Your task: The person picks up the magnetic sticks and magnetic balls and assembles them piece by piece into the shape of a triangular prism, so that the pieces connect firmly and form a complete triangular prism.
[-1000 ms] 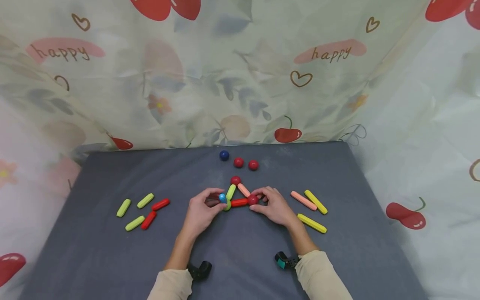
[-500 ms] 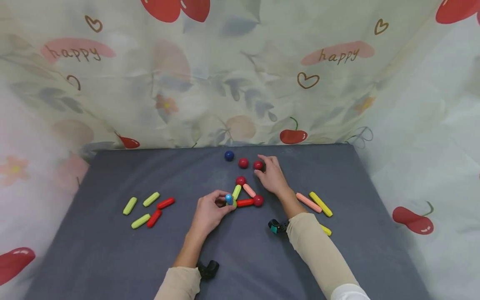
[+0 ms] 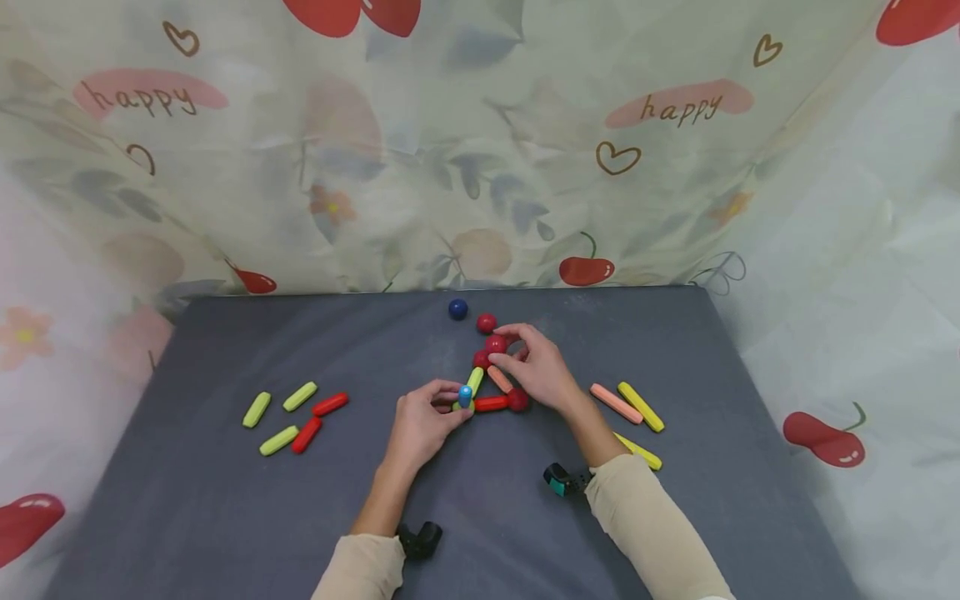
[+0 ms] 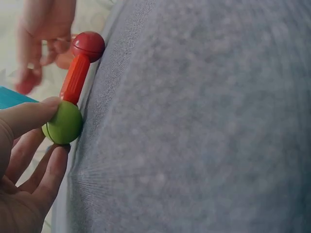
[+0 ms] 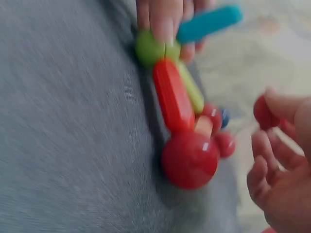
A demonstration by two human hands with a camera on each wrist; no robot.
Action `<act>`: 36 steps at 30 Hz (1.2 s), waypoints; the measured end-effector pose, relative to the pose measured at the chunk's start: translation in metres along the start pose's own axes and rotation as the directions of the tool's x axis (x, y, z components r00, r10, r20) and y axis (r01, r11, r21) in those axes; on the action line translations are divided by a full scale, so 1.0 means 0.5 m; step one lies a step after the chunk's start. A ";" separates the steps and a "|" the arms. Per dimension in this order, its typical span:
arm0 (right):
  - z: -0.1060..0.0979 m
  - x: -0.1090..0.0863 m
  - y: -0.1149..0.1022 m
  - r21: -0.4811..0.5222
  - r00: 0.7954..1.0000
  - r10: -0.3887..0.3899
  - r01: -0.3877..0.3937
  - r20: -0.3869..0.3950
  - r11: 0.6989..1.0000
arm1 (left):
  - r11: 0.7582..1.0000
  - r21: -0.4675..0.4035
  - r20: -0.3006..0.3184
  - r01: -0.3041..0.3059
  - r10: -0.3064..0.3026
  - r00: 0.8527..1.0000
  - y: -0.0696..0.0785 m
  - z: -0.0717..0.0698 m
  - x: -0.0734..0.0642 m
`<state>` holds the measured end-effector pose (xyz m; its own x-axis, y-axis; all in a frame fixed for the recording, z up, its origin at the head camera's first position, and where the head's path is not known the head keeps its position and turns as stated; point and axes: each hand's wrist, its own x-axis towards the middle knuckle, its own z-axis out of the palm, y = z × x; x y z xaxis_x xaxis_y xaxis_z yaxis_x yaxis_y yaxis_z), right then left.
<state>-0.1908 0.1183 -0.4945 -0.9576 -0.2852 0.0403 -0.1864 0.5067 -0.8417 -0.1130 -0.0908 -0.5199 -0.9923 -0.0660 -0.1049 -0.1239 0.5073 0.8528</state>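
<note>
On the dark cloth lies a triangle of sticks and balls. Its corners are a green ball, a red ball at the right and another red ball at the back. A red stick, a light green stick and a pink stick form the sides. From the green ball a blue stick stands up. My left hand pinches the green ball between thumb and fingers. Behind the triangle, my right hand pinches a loose red ball.
At the back lie a dark blue ball and a red ball. Several light green sticks and red sticks lie to the left. Right of the triangle are a pink stick and yellow sticks.
My right hand left the triangle's right corner, reached to the back, took a red ball and brought it forward, close to the back corner. The left hand stays at the green ball.
</note>
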 end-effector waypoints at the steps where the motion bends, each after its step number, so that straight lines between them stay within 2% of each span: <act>1: 0.001 -0.011 -0.010 0.028 0.999 -0.024 0.024 0.027 0.999 | 1.000 -0.008 -0.001 -0.008 0.008 1.000 -0.001 -0.001 0.000; 5: 0.009 -0.048 -0.042 0.092 0.985 -0.127 0.117 0.116 0.989 | 0.999 -0.021 -0.009 -0.041 0.041 0.999 -0.005 -0.002 0.000; 8: 0.017 -0.063 -0.054 0.088 0.968 -0.200 0.188 0.152 0.978 | 0.998 -0.020 -0.019 -0.056 0.055 0.998 -0.006 -0.002 0.000; 12: 0.023 -0.070 -0.058 0.081 0.950 -0.239 0.227 0.202 0.970 | 0.998 -0.011 -0.023 -0.059 0.058 0.998 -0.007 -0.003 -0.001; 15: 0.019 -0.067 -0.052 0.109 0.952 -0.189 0.167 0.242 0.980 | 0.999 -0.011 -0.008 -0.051 0.051 0.999 -0.010 -0.006 0.000; 18: 0.014 -0.055 -0.035 0.108 0.969 -0.098 0.075 0.228 0.991 | 0.999 -0.024 0.021 -0.044 0.044 0.999 -0.015 -0.010 0.001; 20: 0.014 -0.044 -0.016 0.053 0.979 -0.045 0.035 0.200 0.998 | 0.998 -0.039 0.044 -0.041 0.043 0.998 -0.019 -0.013 0.002; 23: 0.014 -0.032 0.015 -0.083 0.981 -0.012 0.029 0.193 0.996 | 0.997 -0.064 0.058 -0.049 0.053 0.997 -0.021 -0.012 0.003; 25: 0.014 -0.032 0.033 -0.133 0.979 -0.005 0.033 0.203 0.991 | 0.996 -0.067 0.022 -0.063 0.064 0.998 -0.020 -0.009 0.005; 28: 0.013 -0.038 0.053 -0.150 0.982 0.004 0.025 0.189 0.988 | 0.997 -0.045 -0.084 -0.067 0.063 0.995 -0.019 -0.002 0.006; 30: 0.011 -0.047 0.062 -0.153 0.987 0.011 0.013 0.158 0.988 | 0.999 -0.017 -0.131 -0.038 0.036 0.991 -0.017 -0.001 0.003; 31: 0.011 -0.051 0.065 -0.168 0.990 0.017 0.007 0.140 0.986 | 1.000 -0.008 -0.129 -0.020 0.019 0.991 -0.016 -0.002 0.000; 33: 0.010 -0.063 0.069 -0.194 0.994 0.025 -0.004 0.104 0.981 | 1.000 0.018 -0.065 0.014 -0.013 0.998 -0.013 -0.005 -0.008; 36: 0.008 -0.081 0.072 -0.218 0.998 0.045 -0.033 0.051 0.975 | 0.999 0.052 0.083 0.010 -0.014 0.996 -0.007 -0.009 -0.019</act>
<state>-0.1579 0.1448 -0.5286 -0.9526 -0.3032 -0.0256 -0.1979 0.6813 -0.7048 -0.1029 -0.0957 -0.5196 -0.9873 -0.0015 -0.1591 -0.1336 0.5505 0.8241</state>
